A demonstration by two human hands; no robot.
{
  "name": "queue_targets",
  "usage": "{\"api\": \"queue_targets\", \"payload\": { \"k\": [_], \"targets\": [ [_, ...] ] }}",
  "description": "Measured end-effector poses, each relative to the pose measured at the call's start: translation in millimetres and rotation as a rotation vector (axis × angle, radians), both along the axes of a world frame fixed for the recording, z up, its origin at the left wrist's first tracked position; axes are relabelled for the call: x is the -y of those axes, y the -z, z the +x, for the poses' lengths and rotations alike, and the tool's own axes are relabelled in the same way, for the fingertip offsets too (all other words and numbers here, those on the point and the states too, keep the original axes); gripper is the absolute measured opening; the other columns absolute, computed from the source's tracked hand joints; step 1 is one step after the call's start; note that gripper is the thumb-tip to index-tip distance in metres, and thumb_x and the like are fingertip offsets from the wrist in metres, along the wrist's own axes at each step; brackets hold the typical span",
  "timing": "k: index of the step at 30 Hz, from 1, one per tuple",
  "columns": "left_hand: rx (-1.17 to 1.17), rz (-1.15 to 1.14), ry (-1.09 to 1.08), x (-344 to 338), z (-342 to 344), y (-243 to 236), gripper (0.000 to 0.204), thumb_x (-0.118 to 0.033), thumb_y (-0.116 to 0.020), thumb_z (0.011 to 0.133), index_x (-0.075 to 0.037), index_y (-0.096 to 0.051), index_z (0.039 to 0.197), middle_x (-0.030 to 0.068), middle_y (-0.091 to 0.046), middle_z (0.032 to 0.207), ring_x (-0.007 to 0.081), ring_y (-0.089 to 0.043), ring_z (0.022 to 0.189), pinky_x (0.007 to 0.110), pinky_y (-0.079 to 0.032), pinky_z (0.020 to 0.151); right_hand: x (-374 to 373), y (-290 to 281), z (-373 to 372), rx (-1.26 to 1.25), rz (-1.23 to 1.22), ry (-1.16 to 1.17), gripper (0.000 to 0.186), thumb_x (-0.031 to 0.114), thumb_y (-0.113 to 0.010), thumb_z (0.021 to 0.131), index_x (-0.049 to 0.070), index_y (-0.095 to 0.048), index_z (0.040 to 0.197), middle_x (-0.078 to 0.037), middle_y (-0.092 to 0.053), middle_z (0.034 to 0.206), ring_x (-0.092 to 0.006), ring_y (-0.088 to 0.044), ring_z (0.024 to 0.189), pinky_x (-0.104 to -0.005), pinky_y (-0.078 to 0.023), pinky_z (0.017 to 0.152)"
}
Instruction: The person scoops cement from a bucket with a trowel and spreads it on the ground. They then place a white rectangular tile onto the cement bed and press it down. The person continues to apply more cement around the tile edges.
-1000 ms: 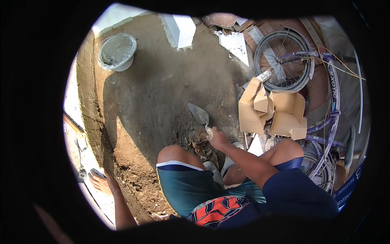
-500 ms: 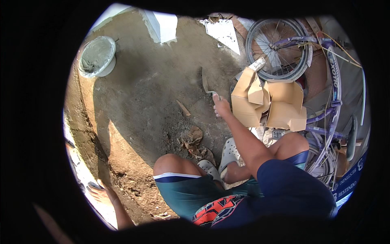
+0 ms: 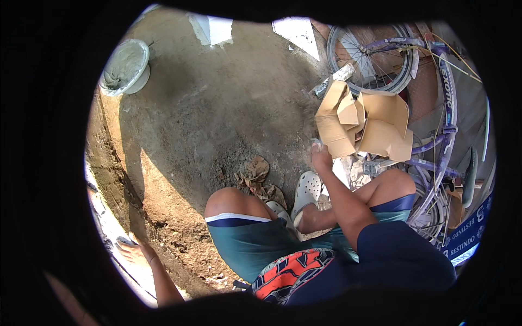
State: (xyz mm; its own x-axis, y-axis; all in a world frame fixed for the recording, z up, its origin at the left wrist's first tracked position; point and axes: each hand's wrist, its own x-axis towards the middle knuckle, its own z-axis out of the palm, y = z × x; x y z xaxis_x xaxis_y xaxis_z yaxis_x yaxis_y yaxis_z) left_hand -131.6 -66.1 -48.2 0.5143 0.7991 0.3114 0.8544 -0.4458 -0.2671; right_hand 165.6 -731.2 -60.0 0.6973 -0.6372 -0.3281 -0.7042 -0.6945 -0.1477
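My right hand (image 3: 321,158) is closed round a trowel (image 3: 316,143), just left of an opened cardboard box (image 3: 333,128). Only its end by my fist shows plainly; the blade is blurred or edge-on. Far to the lower left, my left hand (image 3: 137,251) lies on a white surface (image 3: 115,231) with its fingers stretched out. Something dark grey shows by those fingertips, too small to name. Crumpled brown paper (image 3: 254,169) lies on the ground ahead of my knees.
A white bucket (image 3: 142,80) of wet grey mortar stands at the far left. The purple bicycle (image 3: 449,103) lies along the right side, its wheel (image 3: 370,58) behind the box. White pieces (image 3: 296,35) lie at the far edge. Loose soil (image 3: 174,239) borders my left side.
My right hand has drawn nearer and to the right with the trowel, up to the cardboard box. A brown scrap no longer shows mid-ground. My left hand has hardly moved.
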Motion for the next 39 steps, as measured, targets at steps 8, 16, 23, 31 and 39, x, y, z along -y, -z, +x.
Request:
{"api": "queue_targets", "payload": {
  "k": [8, 16, 23, 31, 39],
  "targets": [
    [-0.017, 0.103, 0.023, -7.2, -3.9, 6.0, 0.08, -0.076, -0.046, 0.101, -0.016, -0.051, 0.154, 0.0117, -0.055, 0.151, 0.0298, -0.054, 0.139, 0.048, -0.041, 0.116, -106.9, 17.9, -105.1, -0.249, 0.545, -0.506, 0.052, 0.052, -0.054, 0.105, 0.005, -0.056, 0.129, -0.034, -0.071, 0.114, -0.0512, -0.069, 0.11, -0.0583, -0.055, 0.09],
    [0.004, -0.006, -0.026, 1.6, 2.4, -0.8, 0.085, -0.074, -0.048, 0.101, -0.011, -0.045, 0.158, 0.018, -0.049, 0.156, 0.0353, -0.046, 0.146, 0.052, -0.036, 0.121, -28.9, 4.5, -29.0, 0.027, 0.2, -0.31, 0.061, 0.053, -0.062, 0.101, 0.003, -0.052, 0.135, -0.032, -0.072, 0.111, -0.051, -0.068, 0.111, -0.0564, -0.052, 0.097],
    [0.128, -0.041, -0.011, 10.9, 6.0, -5.2, 0.085, -0.072, -0.05, 0.102, -0.01, -0.046, 0.16, 0.0198, -0.045, 0.162, 0.0375, -0.04, 0.152, 0.053, -0.028, 0.126, -132.8, 32.7, -1.9, -0.159, 0.287, -0.698, 0.047, 0.039, -0.072, 0.099, 0.005, -0.05, 0.124, -0.029, -0.073, 0.1, -0.0508, -0.072, 0.097, -0.0578, -0.056, 0.083],
    [0.336, -0.044, -0.08, 24.5, 12.0, -17.5, 0.086, -0.071, -0.054, 0.1, -0.016, -0.039, 0.165, 0.0266, -0.038, 0.165, 0.0417, -0.037, 0.153, 0.054, -0.031, 0.126, -110.8, 17.3, -40.8, -0.47, 0.288, -1.246, 0.05, 0.034, -0.067, 0.1, 0.004, -0.041, 0.131, -0.038, -0.07, 0.112, -0.0575, -0.067, 0.109, -0.0611, -0.051, 0.097],
    [1.03, -0.835, -0.074, 275.7, -76.6, -189.7, 0.052, -0.04, -0.061, 0.109, 0.0, -0.064, 0.143, 0.0193, -0.055, 0.156, 0.0314, -0.042, 0.152, 0.046, -0.03, 0.128, -159.1, 37.7, -90.1, -0.389, 0.479, -0.932, 0.049, 0.024, -0.067, 0.096, 0.004, -0.041, 0.132, -0.032, -0.073, 0.112, -0.0523, -0.071, 0.107, -0.0612, -0.056, 0.093]
  ]
}}
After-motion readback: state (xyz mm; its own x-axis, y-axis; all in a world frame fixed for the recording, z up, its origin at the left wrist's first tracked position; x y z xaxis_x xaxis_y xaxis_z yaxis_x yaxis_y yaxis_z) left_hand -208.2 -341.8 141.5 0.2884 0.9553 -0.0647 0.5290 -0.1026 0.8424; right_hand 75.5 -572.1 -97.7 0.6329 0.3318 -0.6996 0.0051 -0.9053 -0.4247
